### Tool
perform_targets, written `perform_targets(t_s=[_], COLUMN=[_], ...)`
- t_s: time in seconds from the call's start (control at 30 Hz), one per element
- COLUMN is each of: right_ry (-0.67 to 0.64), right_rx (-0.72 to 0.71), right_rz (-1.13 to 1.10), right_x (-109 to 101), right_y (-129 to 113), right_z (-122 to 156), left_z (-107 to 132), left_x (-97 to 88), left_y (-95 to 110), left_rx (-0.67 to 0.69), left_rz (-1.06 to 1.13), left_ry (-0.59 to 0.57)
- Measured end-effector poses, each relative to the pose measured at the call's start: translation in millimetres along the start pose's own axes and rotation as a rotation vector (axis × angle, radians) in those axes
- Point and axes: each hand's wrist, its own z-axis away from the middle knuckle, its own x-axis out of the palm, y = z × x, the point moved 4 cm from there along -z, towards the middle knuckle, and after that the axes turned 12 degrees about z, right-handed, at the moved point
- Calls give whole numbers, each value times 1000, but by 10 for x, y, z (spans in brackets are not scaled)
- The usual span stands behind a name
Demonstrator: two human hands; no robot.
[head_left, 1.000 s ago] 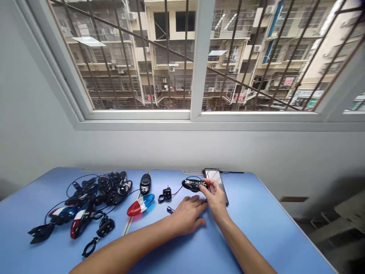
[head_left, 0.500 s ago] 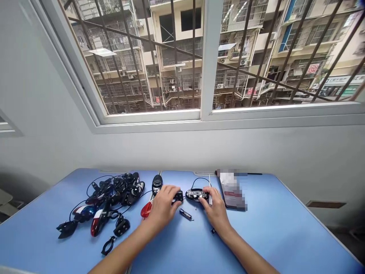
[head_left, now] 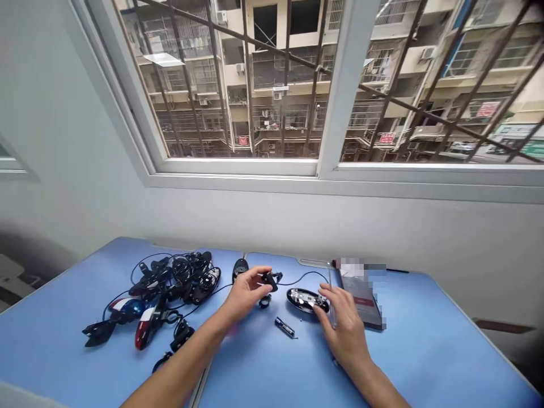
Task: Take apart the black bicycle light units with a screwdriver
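Observation:
My left hand (head_left: 245,294) is shut on a small black switch housing (head_left: 269,280), raised a little above the table. A thin black wire runs from it to an opened black oval lamp shell (head_left: 306,300) with a circuit board inside. That shell lies on the table between my hands. My right hand (head_left: 344,323) pinches a thin metal screwdriver (head_left: 331,297) upright, its fingertips close to the shell's right end. A small dark battery (head_left: 284,327) lies just below the shell. A black clamp ring (head_left: 265,301) sits under my left hand.
A tangle of black and red-blue bicycle lamps with wires (head_left: 178,283) lies on the blue table (head_left: 63,306) at left. A black oval cover (head_left: 240,268) stands near my left hand. A blurred phone (head_left: 359,294) lies at the back right, below a barred window.
My left hand has lifted the small black housing and moved it up and away from the lamp shell. My right hand has shifted right with the screwdriver. The view has turned slightly.

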Motion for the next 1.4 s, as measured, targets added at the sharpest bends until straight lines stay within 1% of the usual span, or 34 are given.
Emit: perform_targets(t_s=[0.07,0.17,0.27,0.33,0.43,0.53,0.73,0.87,1.03,1.1,1.17,1.23,1.3,1.4], right_ry=[15,39,107,155,216,266,270,260,249,247,242,236,221,124], right_rx=[-68,-108,-102,-90,-75,-53,-17,4,18,25,27,24,17,-34], right_rz=[23,16,-9,-16,-3,6,13,7,-26,-45,-63,-78,-89,-56], right_x=[-18,-59,-133,-183,-247,-296,-320,-316,-268,-249,-239,-235,-228,-168], right_y=[-31,-75,-116,-136,-146,-128,-85,-67,-32,-17,-11,-15,-28,-64], right_z=[-8,-37,-77,-103,-138,-163,-169,-156,-121,-110,-103,-98,-89,-66], left_z=[-18,-20,-7,-8,-48,-139,-340,-378,-373,-332,-219,-23,225,556], left_x=[-38,-46,-28,-20,-12,15,96,139,146,93,9,-77,-137,-184], left_y=[-4,-4,-13,-28,-74,-152,-273,-246,-126,-65,-1,56,85,60], left_rx=[-51,-90,-101,-86,-38,1,14,11,48,66,85,107,132,165], left_rz=[123,257,320,316,246,129,-147,-310,-431,-468,-512,-564,-620,-703], left_ry=[-24,-54,-84,-89,-63,-26,17,10,-70,-86,-76,-56,-52,-65])
